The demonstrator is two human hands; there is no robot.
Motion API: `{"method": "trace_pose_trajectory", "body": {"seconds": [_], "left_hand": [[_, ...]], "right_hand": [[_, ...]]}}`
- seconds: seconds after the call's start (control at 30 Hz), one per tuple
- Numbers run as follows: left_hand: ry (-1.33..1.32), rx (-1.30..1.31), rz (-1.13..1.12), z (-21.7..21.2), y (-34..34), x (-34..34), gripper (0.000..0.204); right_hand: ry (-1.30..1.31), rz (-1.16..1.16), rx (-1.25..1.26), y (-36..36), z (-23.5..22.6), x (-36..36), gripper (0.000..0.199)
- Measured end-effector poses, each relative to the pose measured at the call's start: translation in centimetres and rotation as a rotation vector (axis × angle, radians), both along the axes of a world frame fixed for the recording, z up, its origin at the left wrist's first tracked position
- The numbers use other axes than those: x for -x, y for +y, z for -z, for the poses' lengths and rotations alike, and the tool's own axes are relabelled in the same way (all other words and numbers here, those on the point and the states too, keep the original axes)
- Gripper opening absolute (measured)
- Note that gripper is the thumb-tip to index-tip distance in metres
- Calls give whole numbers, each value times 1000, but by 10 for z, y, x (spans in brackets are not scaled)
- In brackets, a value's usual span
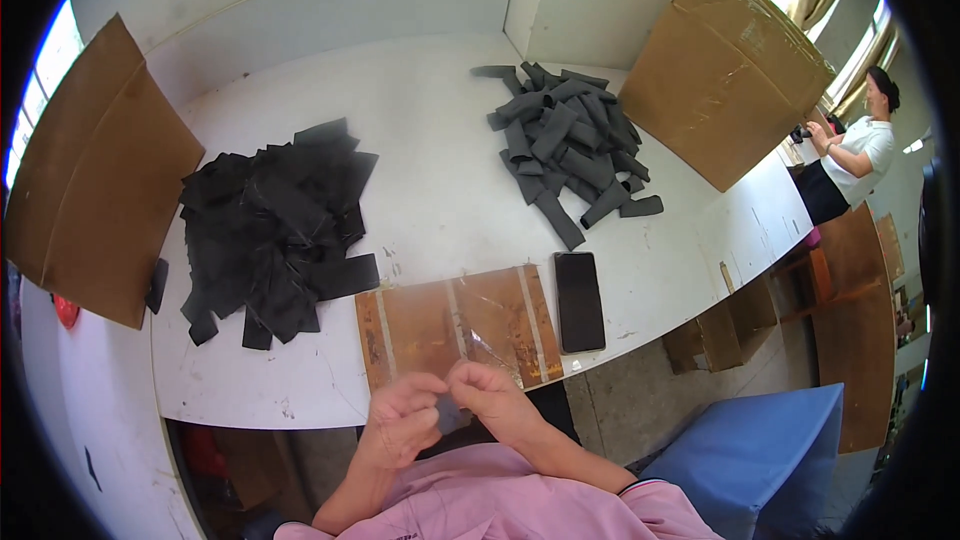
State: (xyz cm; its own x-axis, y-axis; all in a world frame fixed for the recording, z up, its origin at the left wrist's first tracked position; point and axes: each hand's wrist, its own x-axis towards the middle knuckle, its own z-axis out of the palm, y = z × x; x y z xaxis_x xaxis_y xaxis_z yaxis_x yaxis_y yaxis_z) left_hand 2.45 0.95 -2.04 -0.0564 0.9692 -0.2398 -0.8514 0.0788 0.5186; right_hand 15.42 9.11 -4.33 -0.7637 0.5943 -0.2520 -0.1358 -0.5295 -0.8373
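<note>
My left hand [402,422] and my right hand [492,402] meet close to my body, at the table's front edge. Their fingers are closed in a pinch around a small grey piece of sheet material [452,414], mostly covered by the hands. Under and beyond them lies a brown cardboard sheet [415,325] with strips of tape. To the left spreads a heap of flat black pieces [265,225]. Farther off on the right is a heap of narrow dark grey pieces [572,135], rolled or folded into tubes.
A black phone [580,302] lies right of the cardboard sheet on the white table [430,140]. Cardboard boxes stand at the left [95,175] and back right [725,65]. A blue panel [745,455] is at my right; another person [850,155] stands beyond the table.
</note>
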Motion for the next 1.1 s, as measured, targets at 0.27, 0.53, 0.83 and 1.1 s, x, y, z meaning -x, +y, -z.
{"method": "trace_pose_trajectory", "body": {"seconds": [0.27,0.53,0.83,1.1], "left_hand": [[730,30,-62,-17,0,-11,44],[921,-113,-430,-19,21,-16,15],[-86,-409,16,-80,49,13,18],[-638,-283,118,-37,80,40,41]], "right_hand": [[166,90,-218,13,-10,-1,10],[-102,248,-989,23,-54,9,7],[-24,86,-734,46,-117,16,8],[-107,-55,-258,81,-95,30,20]]}}
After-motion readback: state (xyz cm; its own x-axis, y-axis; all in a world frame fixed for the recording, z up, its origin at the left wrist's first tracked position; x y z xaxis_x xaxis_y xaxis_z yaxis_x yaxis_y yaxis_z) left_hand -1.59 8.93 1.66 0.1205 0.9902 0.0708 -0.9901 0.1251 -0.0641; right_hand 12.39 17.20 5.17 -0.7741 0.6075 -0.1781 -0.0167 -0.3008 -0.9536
